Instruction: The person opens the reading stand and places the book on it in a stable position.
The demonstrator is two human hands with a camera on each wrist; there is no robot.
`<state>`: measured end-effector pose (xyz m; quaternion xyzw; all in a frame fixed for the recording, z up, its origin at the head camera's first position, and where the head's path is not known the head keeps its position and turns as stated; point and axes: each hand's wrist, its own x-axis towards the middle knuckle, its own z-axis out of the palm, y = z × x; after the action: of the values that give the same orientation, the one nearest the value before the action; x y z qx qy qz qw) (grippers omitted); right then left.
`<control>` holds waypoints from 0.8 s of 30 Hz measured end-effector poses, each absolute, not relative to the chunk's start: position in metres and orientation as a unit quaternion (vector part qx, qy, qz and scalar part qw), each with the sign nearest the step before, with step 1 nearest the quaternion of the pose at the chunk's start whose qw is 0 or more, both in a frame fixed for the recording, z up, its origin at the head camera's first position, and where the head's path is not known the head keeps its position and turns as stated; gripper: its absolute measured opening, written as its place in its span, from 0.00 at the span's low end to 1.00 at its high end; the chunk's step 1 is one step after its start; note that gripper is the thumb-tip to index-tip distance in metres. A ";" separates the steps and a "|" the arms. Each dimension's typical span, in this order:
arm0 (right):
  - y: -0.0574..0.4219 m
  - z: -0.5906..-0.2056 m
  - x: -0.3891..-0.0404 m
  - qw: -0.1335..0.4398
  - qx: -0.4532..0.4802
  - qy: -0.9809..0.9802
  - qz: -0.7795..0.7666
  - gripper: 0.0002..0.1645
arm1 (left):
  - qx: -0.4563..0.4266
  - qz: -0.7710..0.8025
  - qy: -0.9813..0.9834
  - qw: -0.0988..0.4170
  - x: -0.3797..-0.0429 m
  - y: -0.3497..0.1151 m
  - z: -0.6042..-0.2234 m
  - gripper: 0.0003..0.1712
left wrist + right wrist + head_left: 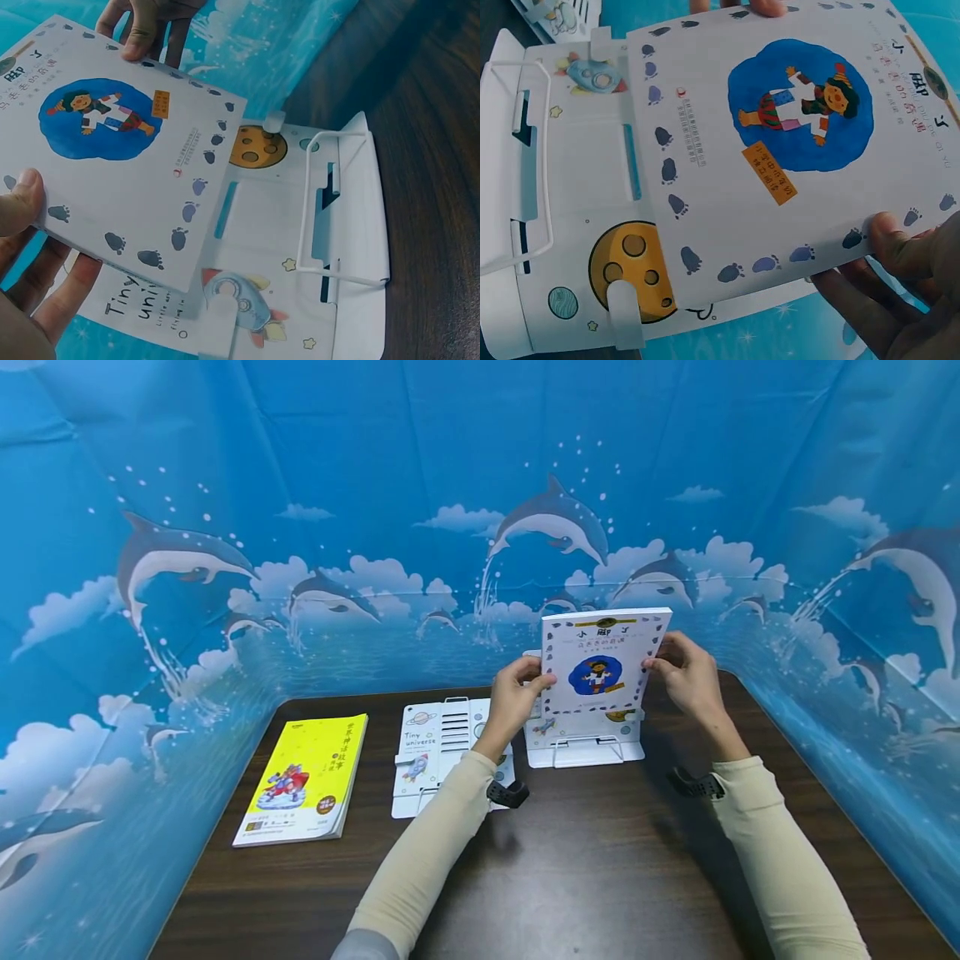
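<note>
A white book [600, 664] with footprints round its cover and a blue picture of a child is held upright between both hands. My left hand [517, 697] pinches its left edge, thumb on the cover and fingers behind. At the opposite edge, my right hand [686, 677] grips it the same way, as the right wrist view also shows. Behind and below the book stands a white book stand [585, 752], printed with a rocket and a yellow planet. Its wire page holder [304, 202] sits at the bottom ledge, with the book's lower edge above it.
Left of the upright stand, a second white stand [420, 735] marked "Tiny universe" lies on the dark wooden table [600, 877], partly covered by my left forearm. A thick yellow book [307, 777] lies farther left. A blue dolphin-print curtain [375, 485] surrounds the table.
</note>
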<state>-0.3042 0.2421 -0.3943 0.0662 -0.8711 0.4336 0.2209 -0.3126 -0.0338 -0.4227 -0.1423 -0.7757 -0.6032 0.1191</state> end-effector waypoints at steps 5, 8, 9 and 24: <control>0.238 -0.398 -0.312 0.217 0.066 -0.866 0.446 0.16 | -0.136 -0.606 -0.775 0.120 -0.317 -0.037 -0.426 0.10; 0.237 -0.402 -0.316 0.210 0.065 -0.863 0.455 0.16 | -0.136 -0.602 -0.777 0.122 -0.320 -0.038 -0.430 0.09; 0.236 -0.404 -0.317 0.210 0.066 -0.862 0.456 0.16 | -0.137 -0.602 -0.777 0.122 -0.320 -0.039 -0.431 0.09; 0.236 -0.425 -0.325 0.192 0.026 -0.872 0.449 0.16 | -0.113 -0.567 -0.807 0.122 -0.321 -0.040 -0.447 0.11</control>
<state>-0.3252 0.2355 -0.4254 0.0260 -0.8722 0.4491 0.1922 -0.3208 -0.0402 -0.4469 -0.1135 -0.8068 -0.5669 0.1219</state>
